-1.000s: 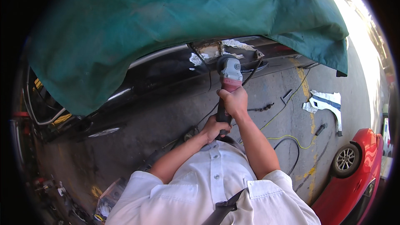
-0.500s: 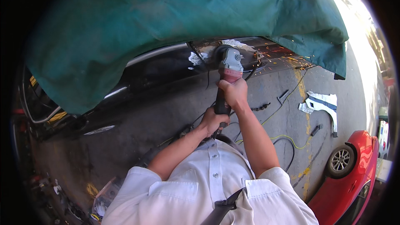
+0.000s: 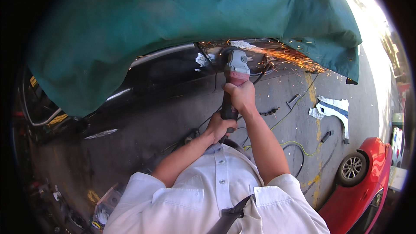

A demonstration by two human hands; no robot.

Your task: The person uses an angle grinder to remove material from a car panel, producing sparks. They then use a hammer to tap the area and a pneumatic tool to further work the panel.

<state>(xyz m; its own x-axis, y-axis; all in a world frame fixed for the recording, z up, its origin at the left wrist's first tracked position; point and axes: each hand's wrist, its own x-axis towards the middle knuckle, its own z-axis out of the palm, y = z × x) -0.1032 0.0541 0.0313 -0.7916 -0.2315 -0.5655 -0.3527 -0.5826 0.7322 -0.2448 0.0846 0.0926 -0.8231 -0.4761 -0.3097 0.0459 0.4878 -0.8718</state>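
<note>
Both of my hands are closed around an angle grinder point(image 3: 237, 67) with a grey metal head, a reddish band and a dark body. My right hand point(image 3: 241, 96) wraps the body just behind the head. Lower down, near my waist, my left hand point(image 3: 221, 126) grips the rear end. The grinder's disc sits at the edge of a black car point(image 3: 160, 71), beside scraped pale patches point(image 3: 203, 60). Orange sparks point(image 3: 292, 56) stream to the right from there. A green cover point(image 3: 182, 8) drapes over the car above the grinder; the exact contact point is hidden behind the head.
A white-and-dark fender panel point(image 3: 333, 112) lies on the floor to the right. A yellow-green cable point(image 3: 299, 143) and dark cords run across the concrete. A red car point(image 3: 368, 177) stands at lower right, and an open box point(image 3: 108, 199) of items is at lower left.
The spark stream has become much denser and brighter, with a few sparks now also flying left along the cover's edge. The grinder and my hands have shifted slightly left.
</note>
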